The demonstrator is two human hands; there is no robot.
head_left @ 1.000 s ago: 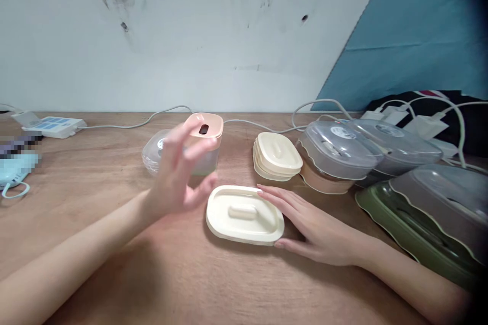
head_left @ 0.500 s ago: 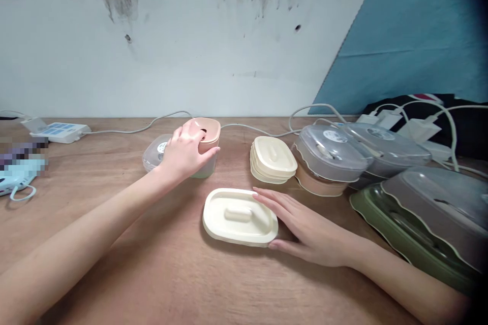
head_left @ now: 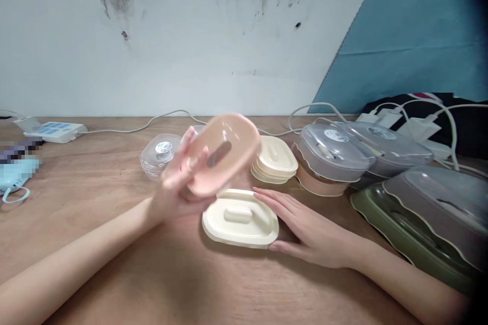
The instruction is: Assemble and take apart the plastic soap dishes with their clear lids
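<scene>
Two hands: left hand (head_left: 173, 190), fingers gripping a pink piece; right hand (head_left: 312, 233), fingers stretched and parted, tips and thumb touching the right edge of a cream lid without clenching it
One pink piece (head_left: 240, 137): tilted, with one dark slot, held up in the left fingers; half a second ago it stood beyond them on the table, so it is now off its spot and both hands have a piece
One cream lid (head_left: 238, 215): lying on the table between the two sets of fingers, one ridge up; it and the right hand stay as they were; whether the left hand touches its far-left corner, I cannot tell
One cream stack (head_left: 276, 155): beyond the right fingertips, several layers, number unclear
Two clear containers: one labelled container (head_left: 162, 152) beyond and left of the left fingers, one container (head_left: 199, 128) mostly hidden behind them
Three clear-topped boxes (head_left: 335, 144): right of and beyond the right fingers, one above a peach base (head_left: 318, 185), one above a green one (head_left: 392, 221)
One white power strip (head_left: 57, 132): far left of the left fingers
</scene>
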